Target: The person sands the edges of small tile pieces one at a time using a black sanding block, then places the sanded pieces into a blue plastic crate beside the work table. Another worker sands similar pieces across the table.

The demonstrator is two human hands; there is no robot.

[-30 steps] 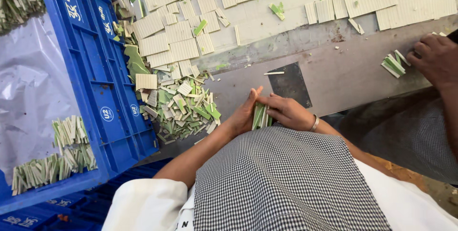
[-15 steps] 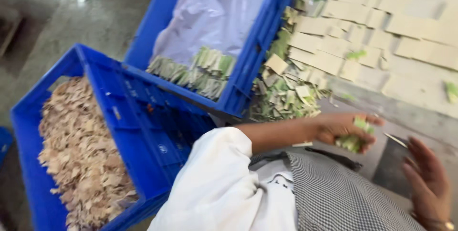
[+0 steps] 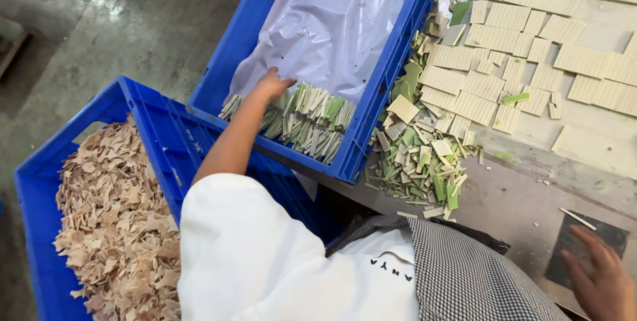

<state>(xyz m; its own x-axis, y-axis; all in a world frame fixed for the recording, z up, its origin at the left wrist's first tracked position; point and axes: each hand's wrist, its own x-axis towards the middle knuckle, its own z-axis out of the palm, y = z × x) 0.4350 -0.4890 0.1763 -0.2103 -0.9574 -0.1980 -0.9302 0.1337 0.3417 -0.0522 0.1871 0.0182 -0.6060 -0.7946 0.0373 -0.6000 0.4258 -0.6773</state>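
Green sticks (image 3: pixel 302 119) lie bundled in blue crate (image 3: pixel 391 75); left hand (image 3: pixel 272 84) rests on them, fingers loosely spread. Right hand (image 3: pixel 600 281) open over dark pad (image 3: pixel 570 245).

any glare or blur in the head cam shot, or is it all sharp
Head view: mostly sharp; soft daylight gives mild glare on the white plastic liner in the blue crate; the left hand is crisp, while the right hand at the frame edge looks slightly smeared.

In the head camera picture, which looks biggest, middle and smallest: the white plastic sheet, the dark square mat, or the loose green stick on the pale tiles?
1. White plastic sheet, largest.
2. Dark square mat, partly under the right hand.
3. Green stick, smallest.
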